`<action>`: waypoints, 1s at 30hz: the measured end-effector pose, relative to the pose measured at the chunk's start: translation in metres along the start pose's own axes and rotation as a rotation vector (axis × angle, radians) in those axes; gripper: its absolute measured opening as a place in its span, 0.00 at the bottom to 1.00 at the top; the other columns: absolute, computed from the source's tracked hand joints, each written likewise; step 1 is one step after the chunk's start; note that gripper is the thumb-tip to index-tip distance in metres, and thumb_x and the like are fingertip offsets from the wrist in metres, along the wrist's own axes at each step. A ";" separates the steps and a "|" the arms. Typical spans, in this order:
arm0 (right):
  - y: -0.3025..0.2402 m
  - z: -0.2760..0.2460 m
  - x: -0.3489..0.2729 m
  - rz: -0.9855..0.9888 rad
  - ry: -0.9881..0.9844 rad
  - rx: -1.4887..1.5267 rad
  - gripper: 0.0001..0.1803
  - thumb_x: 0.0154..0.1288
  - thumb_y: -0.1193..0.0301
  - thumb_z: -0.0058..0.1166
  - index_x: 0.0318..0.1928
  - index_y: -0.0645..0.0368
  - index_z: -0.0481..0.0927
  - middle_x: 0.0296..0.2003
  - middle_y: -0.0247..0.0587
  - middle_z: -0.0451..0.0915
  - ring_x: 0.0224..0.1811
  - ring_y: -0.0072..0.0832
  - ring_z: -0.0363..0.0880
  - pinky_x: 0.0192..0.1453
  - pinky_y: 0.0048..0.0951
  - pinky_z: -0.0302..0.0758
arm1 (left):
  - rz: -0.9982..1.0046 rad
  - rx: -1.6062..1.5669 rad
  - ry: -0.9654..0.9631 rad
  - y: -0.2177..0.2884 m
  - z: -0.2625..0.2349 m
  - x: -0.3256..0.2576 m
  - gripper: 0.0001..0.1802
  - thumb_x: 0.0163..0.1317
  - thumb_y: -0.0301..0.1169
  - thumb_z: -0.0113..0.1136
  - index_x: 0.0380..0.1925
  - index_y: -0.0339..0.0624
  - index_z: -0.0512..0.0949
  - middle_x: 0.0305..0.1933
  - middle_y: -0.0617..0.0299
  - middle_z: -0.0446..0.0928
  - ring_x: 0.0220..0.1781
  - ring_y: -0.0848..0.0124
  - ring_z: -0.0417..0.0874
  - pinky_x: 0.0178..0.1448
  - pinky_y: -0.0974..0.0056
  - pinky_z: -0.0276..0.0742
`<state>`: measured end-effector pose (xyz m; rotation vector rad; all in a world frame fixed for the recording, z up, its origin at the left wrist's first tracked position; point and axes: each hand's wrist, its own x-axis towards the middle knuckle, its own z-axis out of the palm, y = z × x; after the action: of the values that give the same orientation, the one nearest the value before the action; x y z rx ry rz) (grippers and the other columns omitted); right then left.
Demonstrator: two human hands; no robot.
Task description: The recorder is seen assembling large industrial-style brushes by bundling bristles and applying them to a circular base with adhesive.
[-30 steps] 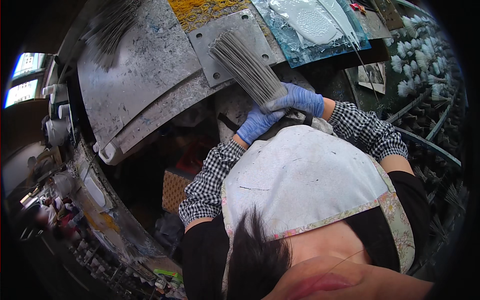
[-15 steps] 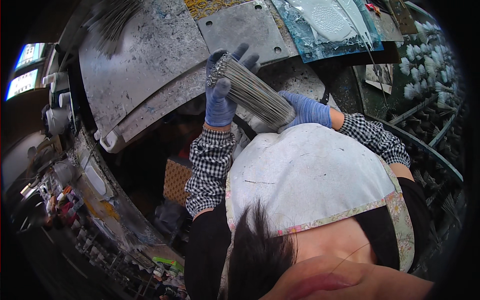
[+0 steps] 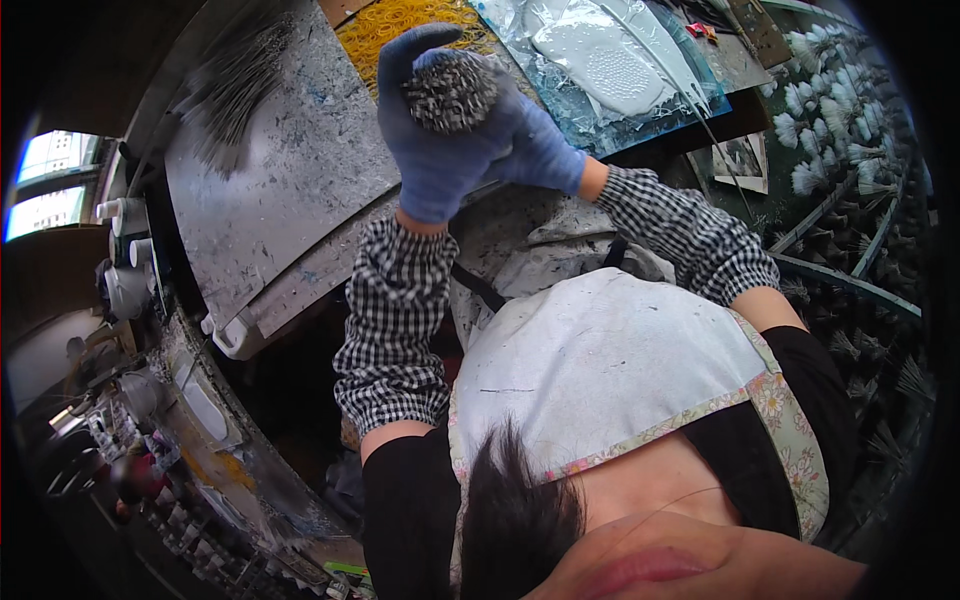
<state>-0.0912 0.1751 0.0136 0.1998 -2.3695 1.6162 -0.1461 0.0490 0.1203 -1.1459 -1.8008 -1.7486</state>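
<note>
Both my hands, in blue-grey knit gloves, are wrapped round a thick bundle of thin grey wire-like sticks (image 3: pixel 452 92). It stands on end above the bench, so mainly its round, speckled top shows; the lengths below are hidden by the gloves. My left hand (image 3: pixel 430 165) curves round the near and left side, its fingers reaching the far edge of the top. My right hand (image 3: pixel 540 145) closes on the bundle's right side, its fingers partly hidden behind the left.
A loose fan of similar sticks (image 3: pixel 235 95) lies on the stained metal sheet (image 3: pixel 270 220) at left. Yellow rubber bands (image 3: pixel 405 18) are heaped at the back. Right of them is a blue board (image 3: pixel 590 125) with a white paste puddle (image 3: pixel 610 65). White-tufted bundles (image 3: pixel 840 110) fill racks at far right.
The bundle has swung from slanting across my front to standing on end, farther forward and left. My right hand has moved from its lower end up beside my left.
</note>
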 end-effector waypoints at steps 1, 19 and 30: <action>0.011 0.010 0.007 0.137 0.012 0.318 0.56 0.39 0.58 0.87 0.68 0.60 0.67 0.62 0.50 0.74 0.65 0.43 0.75 0.71 0.40 0.73 | -0.416 -0.085 -0.079 -0.012 0.002 0.004 0.31 0.49 0.25 0.78 0.53 0.40 0.75 0.44 0.62 0.84 0.42 0.72 0.88 0.48 0.68 0.87; 0.026 0.009 0.034 -0.260 -0.016 -0.021 0.47 0.46 0.62 0.83 0.66 0.58 0.72 0.58 0.47 0.80 0.60 0.36 0.80 0.65 0.38 0.78 | -0.142 -0.054 -0.066 -0.060 0.001 -0.022 0.08 0.59 0.26 0.73 0.38 0.39 0.85 0.36 0.63 0.86 0.39 0.73 0.87 0.48 0.66 0.84; 0.035 0.007 0.064 -0.307 -0.128 0.064 0.30 0.58 0.61 0.78 0.58 0.57 0.80 0.52 0.42 0.85 0.54 0.30 0.84 0.57 0.33 0.83 | 0.333 0.528 -0.815 0.008 -0.033 0.081 0.17 0.59 0.40 0.69 0.43 0.41 0.84 0.41 0.52 0.84 0.44 0.54 0.86 0.49 0.55 0.82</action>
<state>-0.1622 0.1835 -0.0017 0.6632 -2.2420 1.5707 -0.1969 0.0394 0.1915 -1.9065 -2.1201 -0.5586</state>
